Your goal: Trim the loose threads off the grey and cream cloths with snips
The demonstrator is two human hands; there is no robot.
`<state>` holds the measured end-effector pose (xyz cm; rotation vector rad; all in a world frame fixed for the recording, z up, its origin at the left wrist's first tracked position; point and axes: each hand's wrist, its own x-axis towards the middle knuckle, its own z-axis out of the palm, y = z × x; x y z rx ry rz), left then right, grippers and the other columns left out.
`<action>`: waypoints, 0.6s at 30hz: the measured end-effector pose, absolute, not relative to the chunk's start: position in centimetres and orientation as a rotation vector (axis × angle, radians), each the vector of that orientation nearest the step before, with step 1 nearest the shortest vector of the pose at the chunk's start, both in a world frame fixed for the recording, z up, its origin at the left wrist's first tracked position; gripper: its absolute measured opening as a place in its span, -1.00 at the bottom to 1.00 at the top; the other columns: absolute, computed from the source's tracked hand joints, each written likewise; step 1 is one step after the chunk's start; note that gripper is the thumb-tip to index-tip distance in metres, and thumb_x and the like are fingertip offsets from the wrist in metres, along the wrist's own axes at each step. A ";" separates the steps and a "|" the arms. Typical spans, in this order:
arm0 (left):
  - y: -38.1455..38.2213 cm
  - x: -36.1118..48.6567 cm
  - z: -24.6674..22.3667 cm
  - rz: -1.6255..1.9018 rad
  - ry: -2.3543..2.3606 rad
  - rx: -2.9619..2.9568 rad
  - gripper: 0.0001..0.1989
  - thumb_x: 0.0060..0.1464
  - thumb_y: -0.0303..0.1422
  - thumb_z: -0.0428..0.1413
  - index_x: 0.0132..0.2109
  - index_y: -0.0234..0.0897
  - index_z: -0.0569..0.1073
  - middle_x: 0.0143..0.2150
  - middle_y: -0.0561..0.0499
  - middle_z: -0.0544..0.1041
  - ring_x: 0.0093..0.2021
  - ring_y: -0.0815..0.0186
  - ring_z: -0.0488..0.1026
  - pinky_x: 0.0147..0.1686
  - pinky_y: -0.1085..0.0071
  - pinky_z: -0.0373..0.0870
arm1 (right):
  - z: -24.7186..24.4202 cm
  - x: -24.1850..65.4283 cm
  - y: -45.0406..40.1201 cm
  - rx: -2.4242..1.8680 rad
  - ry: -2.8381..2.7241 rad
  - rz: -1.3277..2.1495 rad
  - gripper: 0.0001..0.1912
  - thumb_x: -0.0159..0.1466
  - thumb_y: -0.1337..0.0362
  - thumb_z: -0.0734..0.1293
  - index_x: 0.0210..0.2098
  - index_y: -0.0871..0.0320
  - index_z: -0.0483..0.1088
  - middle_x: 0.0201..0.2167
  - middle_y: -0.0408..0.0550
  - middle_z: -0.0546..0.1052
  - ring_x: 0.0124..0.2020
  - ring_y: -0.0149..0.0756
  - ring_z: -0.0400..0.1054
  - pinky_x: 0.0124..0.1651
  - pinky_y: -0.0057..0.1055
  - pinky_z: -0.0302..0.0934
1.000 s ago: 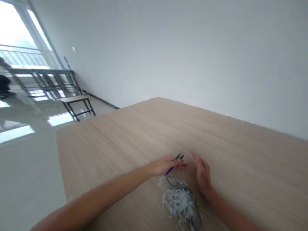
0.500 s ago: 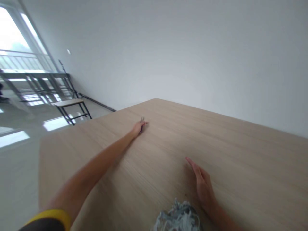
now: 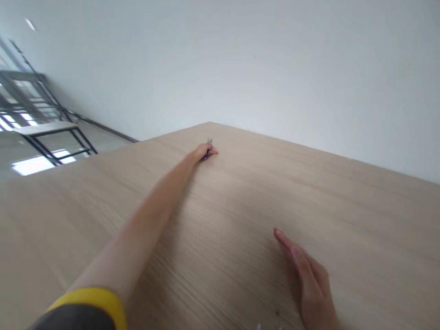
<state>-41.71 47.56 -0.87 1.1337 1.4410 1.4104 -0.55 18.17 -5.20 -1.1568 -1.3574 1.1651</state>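
Purple-handled metal scissors (image 3: pixel 205 156): in L hand (image 3: pixel 201 150) grip; tips apart, poss. nick if fingers slip
R hand (image 3: pixel 315 286): grip released; by pale wood table (image 3: pixel 233 266)

Hands: 2, left hand (image 3: pixel 205 150) and right hand (image 3: pixel 315 286). Scissors (image 3: pixel 206 155): 1 pair. Wooden table (image 3: pixel 247 197): 1. Stool (image 3: pixel 48 128): 1. Yellow-cuffed sleeve (image 3: pixel 87 302): 1. Background frames (image 3: pixel 25 77): several, blurred, exact count unreadable. Pale bits (image 3: pixel 259 326) at bottom edge: cut off, count unclear.
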 end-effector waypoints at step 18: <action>19.9 -21.7 -4.4 0.904 0.794 1.289 -0.61 0.33 -0.12 0.19 0.15 -0.29 0.48 0.16 -0.14 0.53 0.11 0.10 0.53 0.13 0.01 0.54 | -6.0 -1.2 21.0 -1.017 -1.235 1.202 -0.52 0.41 -0.08 0.29 0.01 0.14 0.62 0.18 0.11 0.59 0.29 -0.06 0.41 0.47 0.05 0.12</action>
